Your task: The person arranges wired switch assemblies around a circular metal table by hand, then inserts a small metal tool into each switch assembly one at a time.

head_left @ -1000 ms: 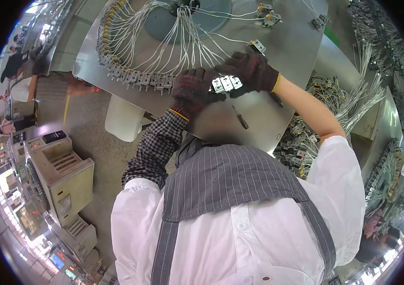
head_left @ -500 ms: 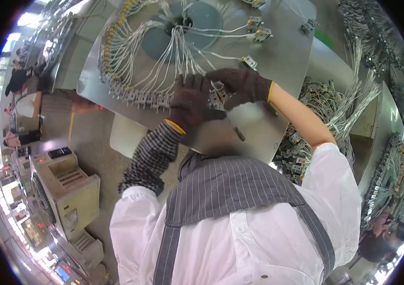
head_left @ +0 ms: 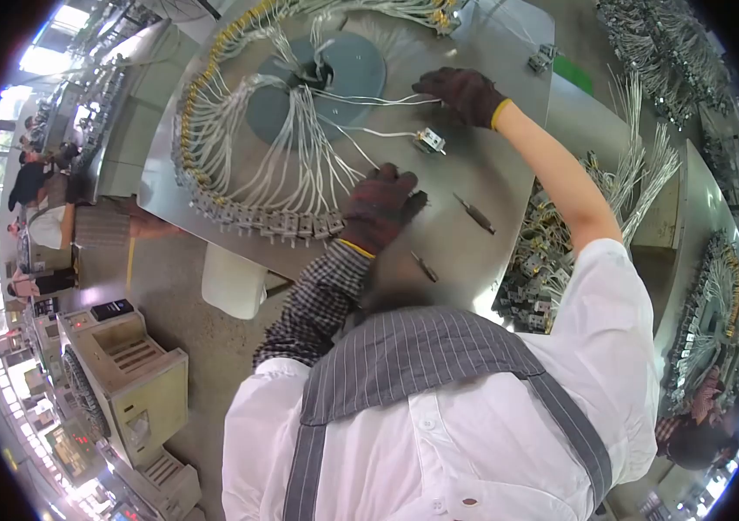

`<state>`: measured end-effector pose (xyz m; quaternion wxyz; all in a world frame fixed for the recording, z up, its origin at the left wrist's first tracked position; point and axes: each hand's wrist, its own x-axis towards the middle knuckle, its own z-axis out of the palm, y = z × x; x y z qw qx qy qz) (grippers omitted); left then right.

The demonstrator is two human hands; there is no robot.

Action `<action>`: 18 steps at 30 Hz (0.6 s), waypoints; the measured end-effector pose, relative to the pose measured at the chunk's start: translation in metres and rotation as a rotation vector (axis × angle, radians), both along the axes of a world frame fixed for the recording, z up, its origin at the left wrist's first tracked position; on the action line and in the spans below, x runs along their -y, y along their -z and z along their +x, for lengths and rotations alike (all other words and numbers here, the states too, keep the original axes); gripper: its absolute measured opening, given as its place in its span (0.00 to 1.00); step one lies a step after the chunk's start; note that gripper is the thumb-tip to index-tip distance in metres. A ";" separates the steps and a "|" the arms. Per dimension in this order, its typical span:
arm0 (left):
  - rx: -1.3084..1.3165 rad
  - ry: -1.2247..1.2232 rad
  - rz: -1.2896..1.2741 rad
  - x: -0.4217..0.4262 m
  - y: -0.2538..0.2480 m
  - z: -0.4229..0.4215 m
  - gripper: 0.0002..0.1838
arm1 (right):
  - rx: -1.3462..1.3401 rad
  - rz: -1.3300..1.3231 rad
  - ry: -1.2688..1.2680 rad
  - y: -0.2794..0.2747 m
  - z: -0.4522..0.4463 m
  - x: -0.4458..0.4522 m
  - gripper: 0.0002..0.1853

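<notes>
My left hand (head_left: pixel 381 207), in a dark glove with a checked sleeve, is curled closed at the near end of a curved row of small metal connectors (head_left: pixel 287 224). White wires (head_left: pixel 304 139) fan from the row to a hole in a grey-blue disc (head_left: pixel 361 78). What the left fingers cover is hidden. My right hand (head_left: pixel 463 95), also gloved, is closed at the ends of two white wires, over the spot where their connectors lie. A single wired connector (head_left: pixel 428 141) rests on the metal table between my hands.
Two thin dark-handled tools, one larger (head_left: pixel 476 214) and one smaller (head_left: pixel 424 267), lie on the metal table (head_left: pixel 465 265). Another connector (head_left: pixel 542 57) sits near the far right edge. Wired connectors are heaped (head_left: pixel 536 269) at right. A white stool (head_left: pixel 232 282) stands at left.
My right hand has moved away from the left, up and out to the wire ends. My left hand stays at the row's end. Both tools now show fully, and the view has shifted slightly.
</notes>
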<state>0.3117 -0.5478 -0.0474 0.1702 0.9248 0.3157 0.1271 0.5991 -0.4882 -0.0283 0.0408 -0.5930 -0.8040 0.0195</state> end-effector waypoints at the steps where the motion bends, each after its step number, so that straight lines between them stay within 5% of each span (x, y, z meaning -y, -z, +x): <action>1: 0.014 0.039 0.011 0.000 0.006 -0.004 0.20 | 0.063 0.063 -0.137 0.005 -0.007 0.019 0.34; 3: 0.006 0.033 -0.017 0.000 0.017 -0.010 0.25 | 0.106 0.112 -0.279 0.019 -0.022 0.049 0.35; 5: 0.131 -0.061 -0.022 0.000 0.018 -0.022 0.33 | -0.266 0.239 -0.505 0.032 -0.043 0.069 0.37; 6: 0.099 -0.037 0.005 -0.002 0.019 -0.024 0.39 | -0.282 0.230 -0.508 0.038 -0.058 0.076 0.37; 10: 0.052 0.011 0.055 -0.012 0.034 -0.042 0.39 | -0.395 0.304 -0.456 0.058 -0.103 0.075 0.32; 15: -0.100 0.095 -0.269 -0.026 0.027 -0.075 0.36 | -0.440 -0.112 -0.214 0.041 -0.138 0.079 0.31; 18: -0.199 0.143 -0.159 -0.025 0.031 -0.081 0.40 | -0.361 -0.112 -0.219 0.047 -0.144 0.085 0.32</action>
